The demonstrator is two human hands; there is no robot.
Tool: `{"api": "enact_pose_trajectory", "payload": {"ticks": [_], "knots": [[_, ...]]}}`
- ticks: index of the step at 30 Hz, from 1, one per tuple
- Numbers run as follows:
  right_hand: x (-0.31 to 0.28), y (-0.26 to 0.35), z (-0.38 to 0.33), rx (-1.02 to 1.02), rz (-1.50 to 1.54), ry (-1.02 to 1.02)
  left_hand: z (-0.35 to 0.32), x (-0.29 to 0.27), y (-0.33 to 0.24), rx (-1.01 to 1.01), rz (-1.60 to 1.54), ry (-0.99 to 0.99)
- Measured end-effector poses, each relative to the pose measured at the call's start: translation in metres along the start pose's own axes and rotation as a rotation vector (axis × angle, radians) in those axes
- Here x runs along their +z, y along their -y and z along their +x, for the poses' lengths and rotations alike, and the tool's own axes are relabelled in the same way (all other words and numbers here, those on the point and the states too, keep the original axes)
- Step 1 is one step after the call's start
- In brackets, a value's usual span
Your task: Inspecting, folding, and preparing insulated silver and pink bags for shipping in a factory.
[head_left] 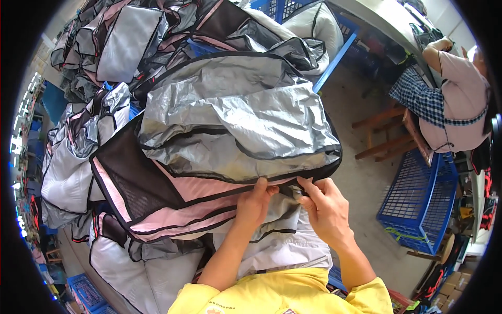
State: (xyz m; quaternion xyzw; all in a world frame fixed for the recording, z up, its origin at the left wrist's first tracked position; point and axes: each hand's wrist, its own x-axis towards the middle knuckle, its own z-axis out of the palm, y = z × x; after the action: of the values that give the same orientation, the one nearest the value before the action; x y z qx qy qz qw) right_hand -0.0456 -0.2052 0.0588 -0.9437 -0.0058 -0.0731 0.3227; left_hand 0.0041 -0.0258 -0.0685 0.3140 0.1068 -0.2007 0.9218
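Observation:
Across my lap and the heap in front of me lies a partly sewn bag (246,115) with crinkled silver foil lining, pink fabric and black edge binding. A dark mesh panel (144,183) shows on its left side. At the bag's near edge, my left hand (255,203) pinches the bound pink and black seam between thumb and fingers. Just to the right, my right hand (327,209) is closed on the same black edge, thumb and forefinger together. The far side of the bag is turned away from view.
More silver, pink and black bag pieces (130,42) are heaped at the far left, with white padded ones (68,180) nearer. A blue crate (334,57) sits behind them. On the right, a person (449,99) sits at a bench beside a wooden stool (387,131) and a blue basket (418,204).

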Motion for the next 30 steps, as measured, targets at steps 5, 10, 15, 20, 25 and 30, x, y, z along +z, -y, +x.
{"api": "enact_pose_trajectory", "payload": {"ticks": [5, 10, 15, 20, 25, 30], "knots": [[0.02, 0.013, 0.016, -0.137, -0.146, -0.193, 0.001, -0.01, 0.004, 0.016, -0.009, 0.129], [0.032, 0.006, 0.019, -0.211, -0.199, -0.237, -0.001, -0.01, 0.005, 0.007, -0.021, 0.091], [0.036, 0.006, 0.025, -0.236, -0.189, -0.252, -0.002, -0.004, 0.004, -0.003, -0.034, 0.049], [0.031, 0.007, 0.029, -0.229, -0.149, -0.175, -0.001, -0.013, 0.007, 0.02, 0.059, 0.089], [0.032, 0.004, 0.03, -0.231, -0.139, -0.177, 0.0, -0.015, 0.009, 0.016, 0.07, 0.078], [0.039, 0.001, 0.031, -0.245, -0.157, -0.209, -0.001, -0.009, 0.007, 0.008, 0.033, 0.037]]}}
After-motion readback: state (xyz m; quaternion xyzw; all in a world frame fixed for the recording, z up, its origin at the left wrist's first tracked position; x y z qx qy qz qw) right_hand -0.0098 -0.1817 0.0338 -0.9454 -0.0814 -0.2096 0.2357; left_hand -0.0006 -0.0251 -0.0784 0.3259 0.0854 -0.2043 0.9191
